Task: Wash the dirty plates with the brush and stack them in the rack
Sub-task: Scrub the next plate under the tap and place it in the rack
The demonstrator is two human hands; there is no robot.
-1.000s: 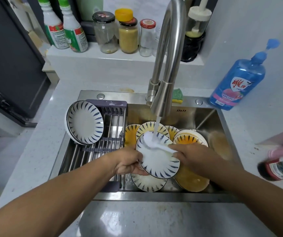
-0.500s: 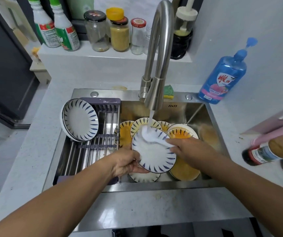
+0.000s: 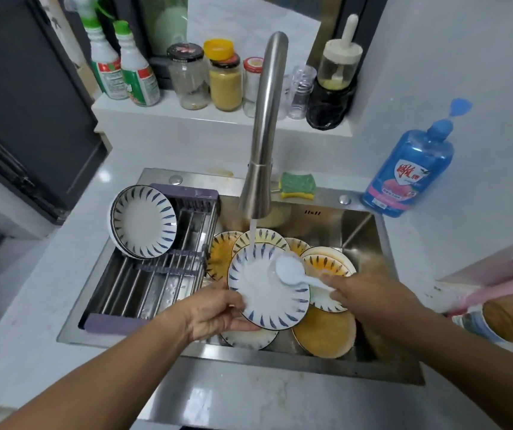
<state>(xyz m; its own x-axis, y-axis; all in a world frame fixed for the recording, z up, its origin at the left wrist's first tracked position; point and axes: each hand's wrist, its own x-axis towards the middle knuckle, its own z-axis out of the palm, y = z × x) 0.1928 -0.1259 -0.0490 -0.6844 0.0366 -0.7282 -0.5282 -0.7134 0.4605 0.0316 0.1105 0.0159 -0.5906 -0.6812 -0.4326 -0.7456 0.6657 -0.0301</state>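
My left hand [image 3: 210,313] grips the lower left rim of a white plate with blue leaf marks [image 3: 264,293], tilted over the sink under the running tap [image 3: 261,135]. My right hand [image 3: 363,297] holds the white brush [image 3: 291,270] by its handle, with the brush head on the plate's upper right part. Water falls on the plate's left half. Several dirty plates with orange stains [image 3: 325,335] lie in the sink below. Clean plates [image 3: 143,221] lean upright at the far left end of the purple and steel rack [image 3: 156,280].
A green and yellow sponge [image 3: 298,185] lies on the sink's back edge. A blue soap bottle [image 3: 410,169] stands on the counter at the right. Jars and bottles [image 3: 224,79] line the shelf behind the tap. A tipped bottle [image 3: 506,318] lies at the right edge.
The brush head has slid from the plate's top left, under the stream, to its upper right. The water now hits the bare plate. My left hand keeps its grip.
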